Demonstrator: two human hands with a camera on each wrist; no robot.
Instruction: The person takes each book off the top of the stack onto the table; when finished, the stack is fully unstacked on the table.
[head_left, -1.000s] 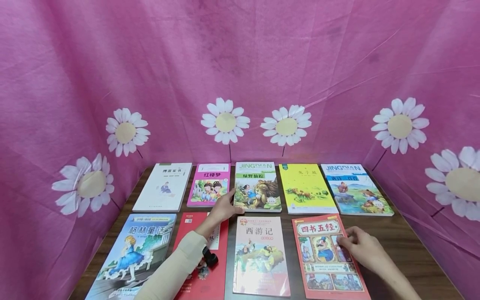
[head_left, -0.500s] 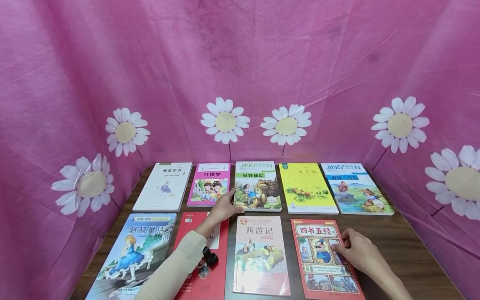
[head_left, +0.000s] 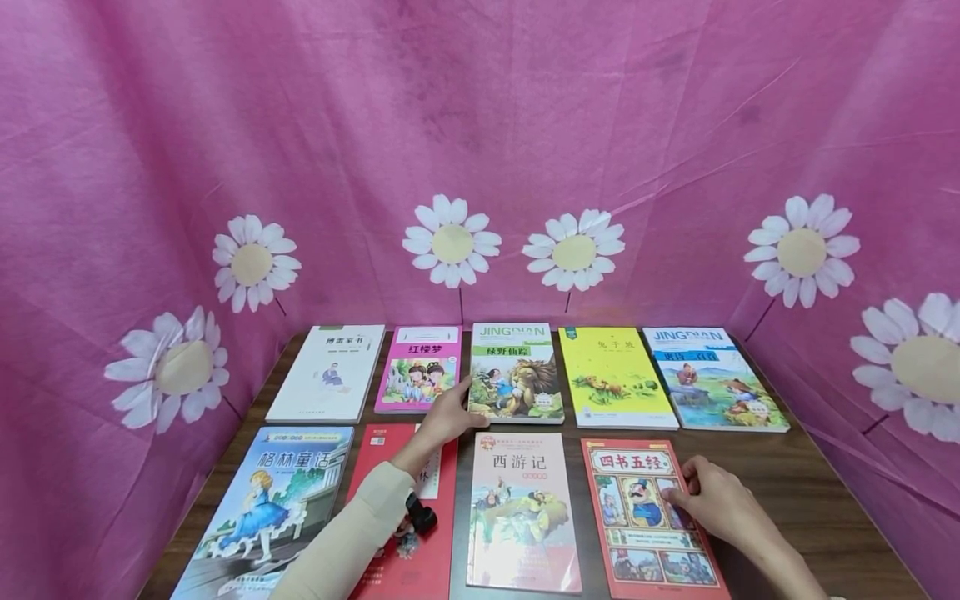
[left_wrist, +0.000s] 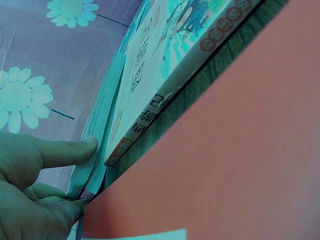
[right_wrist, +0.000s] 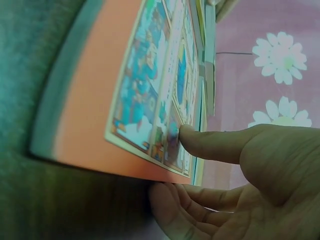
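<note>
In the head view my left hand (head_left: 447, 417) is at the front left corner of the green-and-white picture-cover book (head_left: 517, 379) in the back row. The left wrist view shows its thumb on the front page edge, with the fingers bent around the corner. My right hand (head_left: 723, 504) pinches the right edge of a red storybook (head_left: 651, 533) in the front row. Seen from the right wrist, that thumb (right_wrist: 200, 142) lies on the cover while the fingers tuck in at the side. Between the hands lies a pale pink book (head_left: 522, 517).
A large red book (head_left: 431, 550) is partly covered by my left forearm. Beside it lies a blue picture book (head_left: 273, 508). White (head_left: 326, 375), magenta (head_left: 418, 367), yellow (head_left: 617, 375) and blue-topped (head_left: 716, 379) books line the back of the wooden table (head_left: 810, 492), before a pink daisy curtain (head_left: 480, 125).
The right hand has slid the red storybook slightly left and toward me, turning it a little; over the last half second it stays still. The left hand has not moved.
</note>
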